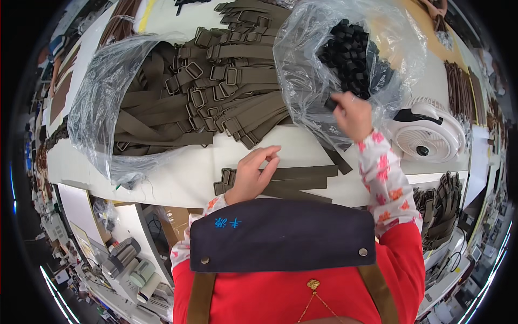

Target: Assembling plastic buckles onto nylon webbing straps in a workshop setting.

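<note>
My right hand (353,115) pinches a small black loop (330,103) at the near edge of a clear plastic bag (302,81). Inside that bag lies a heap of similar black loops (353,59). Lower down, my left hand (252,174) hovers over or rests on a few olive webbing straps (302,174) near the table's front edge; contact is unclear. Its fingers are loosely spread with nothing visible in them. Metal buckles (224,181) show at the left ends of these straps.
A big pile of olive straps with buckles (232,86) fills the table's left and middle, partly in another clear bag (89,124). A white fan (426,132) stands at the right. More straps (440,208) hang below it. Other people's arms (434,8) show at the far edges.
</note>
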A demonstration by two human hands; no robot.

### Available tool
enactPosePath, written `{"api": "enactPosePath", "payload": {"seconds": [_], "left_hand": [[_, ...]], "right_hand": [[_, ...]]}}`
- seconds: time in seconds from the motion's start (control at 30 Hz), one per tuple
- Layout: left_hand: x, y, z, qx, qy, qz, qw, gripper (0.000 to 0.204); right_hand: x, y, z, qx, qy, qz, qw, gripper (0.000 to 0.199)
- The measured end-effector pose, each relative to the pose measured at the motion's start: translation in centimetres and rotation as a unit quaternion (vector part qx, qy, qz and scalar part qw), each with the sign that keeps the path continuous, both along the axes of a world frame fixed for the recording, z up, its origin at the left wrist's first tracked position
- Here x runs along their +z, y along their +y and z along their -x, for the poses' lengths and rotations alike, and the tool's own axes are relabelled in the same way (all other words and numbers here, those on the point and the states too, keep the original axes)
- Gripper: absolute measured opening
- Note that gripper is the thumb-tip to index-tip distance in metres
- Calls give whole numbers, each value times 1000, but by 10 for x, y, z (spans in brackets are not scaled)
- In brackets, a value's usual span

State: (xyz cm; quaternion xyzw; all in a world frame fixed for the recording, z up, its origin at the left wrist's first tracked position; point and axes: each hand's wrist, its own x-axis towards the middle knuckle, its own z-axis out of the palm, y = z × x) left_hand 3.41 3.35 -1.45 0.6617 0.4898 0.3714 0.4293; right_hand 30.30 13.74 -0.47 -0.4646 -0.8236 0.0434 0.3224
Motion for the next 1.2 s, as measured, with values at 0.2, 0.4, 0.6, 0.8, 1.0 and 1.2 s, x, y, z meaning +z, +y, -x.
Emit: {"api": "enactPosePath", "payload": {"seconds": [0.2, 0.4, 0.6, 0.8, 1.0, 1.2], "left_hand": [[18, 9, -29, -47, -238, 256, 936, 14], [24, -1, -15, -65, -185, 264, 944, 12], [15, 0, -11, -129, -78, 72, 986, 13], [-17, 38, -7, -20, 89, -60, 994, 27], [-56, 97, -2, -25, 325, -178, 928, 57], [-57, 84, -3, -55, 392, -202, 896, 69]], "right_hand": [[21, -74, 53, 143, 1, -6, 990, 30], [16, -109, 67, 30, 344, 338, 876, 25], [0, -117, 67, 48, 466, 544, 696, 30], [-38, -73, 59, 13, 399, 534, 745, 33], [-101, 19, 0, -182, 398, 396, 807, 36], [-120, 42, -62, -256, 402, 389, 788, 27]]}}
